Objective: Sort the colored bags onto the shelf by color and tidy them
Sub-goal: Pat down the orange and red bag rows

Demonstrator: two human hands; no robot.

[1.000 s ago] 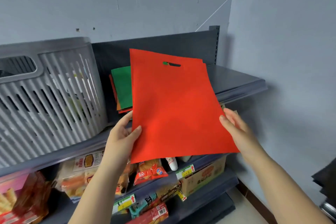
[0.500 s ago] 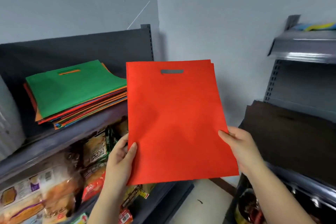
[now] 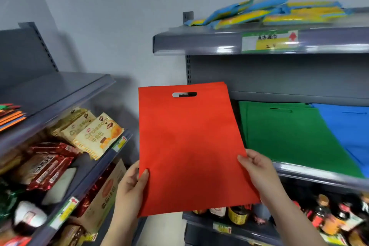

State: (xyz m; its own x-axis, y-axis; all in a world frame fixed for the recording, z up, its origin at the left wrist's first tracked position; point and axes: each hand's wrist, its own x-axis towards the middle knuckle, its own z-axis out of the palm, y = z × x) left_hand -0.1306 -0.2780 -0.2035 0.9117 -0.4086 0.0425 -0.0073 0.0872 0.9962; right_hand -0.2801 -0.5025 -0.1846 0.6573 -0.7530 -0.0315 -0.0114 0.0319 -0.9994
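Far left, on the left shelf: a stack of mixed-colour bags poking in at the frame edge, well apart from the rest. Below it, croissant packets leaning at the front edge of the lower tier. Centre: red bag held upright in the air between the two shelf units, handle cutout at top. Left hand pinching its lower left edge, thumb on the front. Right hand gripping the right edge, fingers curled round it. Right, on the right shelf: green bags lying flat near the left end, blue bags just beside, overlapping them. Top tier: yellow-blue packets.
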